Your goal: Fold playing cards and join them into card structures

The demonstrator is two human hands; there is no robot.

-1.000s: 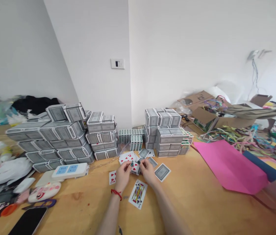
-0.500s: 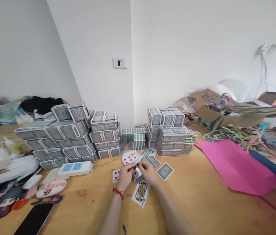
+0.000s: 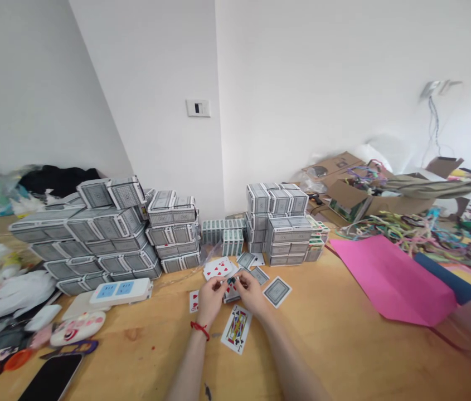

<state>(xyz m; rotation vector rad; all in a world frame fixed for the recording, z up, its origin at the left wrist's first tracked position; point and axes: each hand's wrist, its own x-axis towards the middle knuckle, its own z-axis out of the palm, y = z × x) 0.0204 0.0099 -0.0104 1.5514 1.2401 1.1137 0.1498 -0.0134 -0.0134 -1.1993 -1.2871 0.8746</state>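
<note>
Close together over the wooden table, my left hand and my right hand pinch a playing card between their fingertips. Red pips show on it, but the fingers hide much of it, so its exact shape is unclear. A jack of clubs lies face up just below the hands. Beside my left fingers is a red heart card, partly covered. Behind the hands rest fanned heart cards. To the right a card lies back up.
Tall stacks of grey card-built blocks stand at the left, centre-left and right. Green-white blocks sit between them. A power strip and phone lie left; pink paper and an open cardboard box lie right.
The view has shifted slightly, so the scene sits a little further left. Both hands remain pinched on the card, with small finger movements; more red pips now show between them.
</note>
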